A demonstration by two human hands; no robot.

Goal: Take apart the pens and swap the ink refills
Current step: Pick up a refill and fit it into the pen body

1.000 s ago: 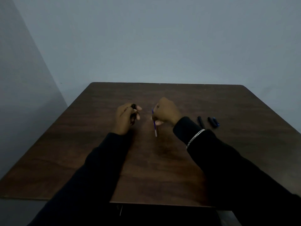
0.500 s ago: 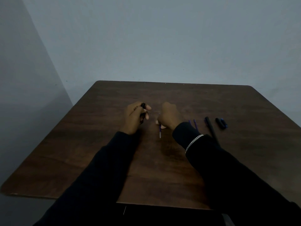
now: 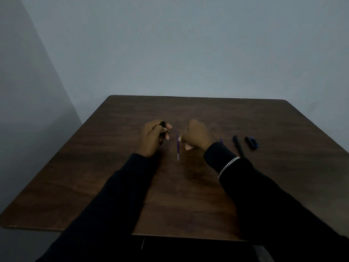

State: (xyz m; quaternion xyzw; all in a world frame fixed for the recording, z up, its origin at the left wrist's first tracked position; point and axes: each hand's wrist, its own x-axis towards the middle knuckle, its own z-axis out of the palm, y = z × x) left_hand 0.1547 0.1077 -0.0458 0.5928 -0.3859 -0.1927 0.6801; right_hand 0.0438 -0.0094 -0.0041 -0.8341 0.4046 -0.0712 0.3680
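Centrally, both hands, table (image 3: 188, 205) edges distant.

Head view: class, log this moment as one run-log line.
left hand: holds black pen barrel | right hand: holds blue refill | table: black pen, cap

table (image 3: 188, 195): dark wood grain, matt, smooth under my arms | my sleeves (image 3: 120, 195): black cloth, matt | my bracelet (image 3: 227, 166): silver metal chain, shiny | refill (image 3: 177, 146): thin plastic, blue with a pale end | pen barrel (image 3: 238, 145): black plastic, dull | cap (image 3: 251, 142): black and blue plastic | wall (image 3: 188, 44): plain, matt
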